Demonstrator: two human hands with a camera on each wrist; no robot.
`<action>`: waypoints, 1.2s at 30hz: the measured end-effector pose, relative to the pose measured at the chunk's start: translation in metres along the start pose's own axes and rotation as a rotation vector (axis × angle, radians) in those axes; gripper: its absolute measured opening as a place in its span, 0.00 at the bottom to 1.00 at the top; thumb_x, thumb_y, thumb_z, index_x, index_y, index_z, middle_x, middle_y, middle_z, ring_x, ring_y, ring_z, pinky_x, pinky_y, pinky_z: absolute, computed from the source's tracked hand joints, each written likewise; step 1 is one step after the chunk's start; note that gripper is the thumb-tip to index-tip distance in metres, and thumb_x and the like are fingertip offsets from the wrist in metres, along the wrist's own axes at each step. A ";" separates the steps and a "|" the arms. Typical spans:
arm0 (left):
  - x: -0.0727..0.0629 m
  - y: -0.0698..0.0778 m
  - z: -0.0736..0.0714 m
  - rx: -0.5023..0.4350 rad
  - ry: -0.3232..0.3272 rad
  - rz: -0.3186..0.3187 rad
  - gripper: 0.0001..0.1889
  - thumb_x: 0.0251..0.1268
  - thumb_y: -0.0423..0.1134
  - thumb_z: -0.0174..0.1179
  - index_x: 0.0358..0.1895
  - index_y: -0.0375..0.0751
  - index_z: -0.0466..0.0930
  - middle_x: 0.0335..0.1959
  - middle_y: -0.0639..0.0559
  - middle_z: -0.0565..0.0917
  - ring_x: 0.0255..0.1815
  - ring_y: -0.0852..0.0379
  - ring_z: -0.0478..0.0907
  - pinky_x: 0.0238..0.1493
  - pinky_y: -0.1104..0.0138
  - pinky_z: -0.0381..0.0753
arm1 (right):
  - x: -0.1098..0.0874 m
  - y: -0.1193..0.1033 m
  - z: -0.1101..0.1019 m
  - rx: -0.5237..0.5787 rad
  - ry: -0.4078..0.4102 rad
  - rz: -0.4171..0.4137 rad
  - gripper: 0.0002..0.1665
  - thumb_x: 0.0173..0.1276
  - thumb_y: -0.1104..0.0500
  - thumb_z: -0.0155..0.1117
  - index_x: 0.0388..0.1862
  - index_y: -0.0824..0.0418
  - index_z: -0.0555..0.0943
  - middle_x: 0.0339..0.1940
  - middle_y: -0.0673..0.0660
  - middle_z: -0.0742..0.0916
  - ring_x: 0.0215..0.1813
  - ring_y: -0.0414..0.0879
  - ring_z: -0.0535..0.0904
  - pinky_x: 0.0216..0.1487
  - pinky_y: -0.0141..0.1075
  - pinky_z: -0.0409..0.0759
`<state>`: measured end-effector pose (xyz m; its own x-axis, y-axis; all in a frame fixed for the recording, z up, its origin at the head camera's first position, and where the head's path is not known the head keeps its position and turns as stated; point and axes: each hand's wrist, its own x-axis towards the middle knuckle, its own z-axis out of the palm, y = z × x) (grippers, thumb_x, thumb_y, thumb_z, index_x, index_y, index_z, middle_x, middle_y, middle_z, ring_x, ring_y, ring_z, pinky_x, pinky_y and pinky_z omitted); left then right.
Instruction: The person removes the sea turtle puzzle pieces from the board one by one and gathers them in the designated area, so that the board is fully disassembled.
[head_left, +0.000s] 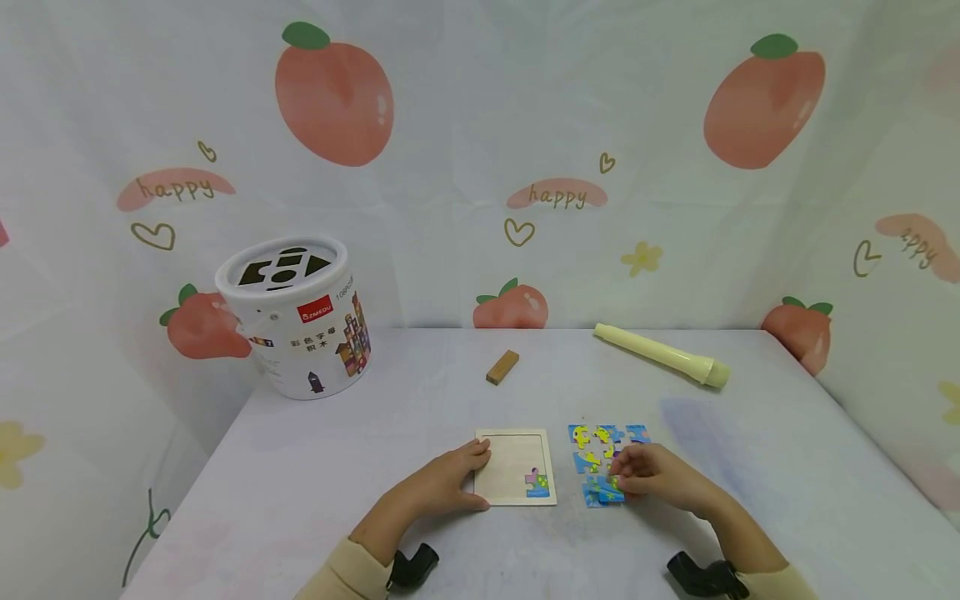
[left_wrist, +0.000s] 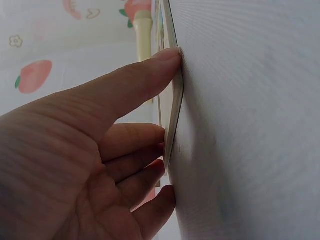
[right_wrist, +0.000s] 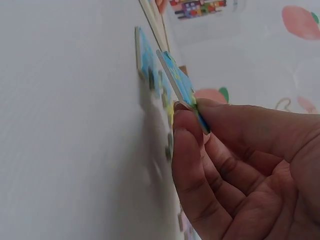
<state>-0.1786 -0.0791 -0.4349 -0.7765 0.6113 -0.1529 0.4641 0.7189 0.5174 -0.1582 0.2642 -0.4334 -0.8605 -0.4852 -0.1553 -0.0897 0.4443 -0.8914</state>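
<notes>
My left hand (head_left: 448, 479) rests against the left side of a square wooden puzzle tray (head_left: 498, 467), thumb at the near corner and fingers at the far part of that edge. In the left wrist view the thumb (left_wrist: 145, 77) touches the tray's edge (left_wrist: 175, 107). One pink, green and blue puzzle piece (head_left: 537, 483) lies in the tray's near right corner. Between thumb and fingertips my right hand (head_left: 660, 477) pinches a blue puzzle piece (right_wrist: 180, 80), tilted above the table. Loose puzzle pieces (head_left: 581, 435) lie around it, some hidden under the hand.
A small wooden block (head_left: 502, 367) lies beyond the tray. To its right is a pale yellow stick-like object (head_left: 660, 354). A large white bucket (head_left: 300, 325) with shape holes in its lid stands at the back left. A printed cloth (head_left: 442, 125) hangs behind the table.
</notes>
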 end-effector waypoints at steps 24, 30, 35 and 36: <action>0.001 0.001 -0.001 0.001 -0.010 -0.014 0.40 0.52 0.47 0.67 0.67 0.35 0.63 0.72 0.47 0.60 0.74 0.48 0.55 0.70 0.53 0.60 | -0.015 0.014 -0.007 0.037 0.042 0.092 0.17 0.66 0.60 0.60 0.44 0.74 0.75 0.31 0.56 0.81 0.28 0.39 0.76 0.28 0.32 0.79; 0.000 0.001 -0.002 -0.002 -0.011 -0.003 0.40 0.53 0.47 0.67 0.67 0.34 0.62 0.72 0.47 0.60 0.74 0.47 0.55 0.70 0.53 0.60 | -0.017 0.012 -0.007 0.005 0.067 0.097 0.16 0.64 0.61 0.61 0.44 0.73 0.76 0.32 0.57 0.81 0.28 0.38 0.74 0.27 0.31 0.78; 0.000 0.001 -0.002 -0.008 -0.011 -0.005 0.40 0.53 0.47 0.67 0.68 0.34 0.62 0.72 0.47 0.60 0.74 0.47 0.55 0.70 0.53 0.60 | -0.019 0.011 -0.007 -0.049 0.092 0.053 0.16 0.58 0.64 0.65 0.42 0.73 0.76 0.33 0.58 0.81 0.30 0.36 0.73 0.27 0.29 0.76; 0.000 0.001 -0.002 -0.009 -0.011 -0.006 0.40 0.53 0.47 0.67 0.68 0.34 0.62 0.73 0.47 0.60 0.74 0.47 0.55 0.70 0.52 0.60 | -0.019 0.011 -0.006 -0.062 0.094 0.038 0.16 0.57 0.64 0.67 0.41 0.73 0.77 0.33 0.58 0.81 0.30 0.35 0.73 0.27 0.29 0.76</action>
<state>-0.1786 -0.0792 -0.4332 -0.7749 0.6101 -0.1651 0.4554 0.7200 0.5237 -0.1462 0.2832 -0.4377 -0.9068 -0.3957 -0.1457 -0.0840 0.5082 -0.8571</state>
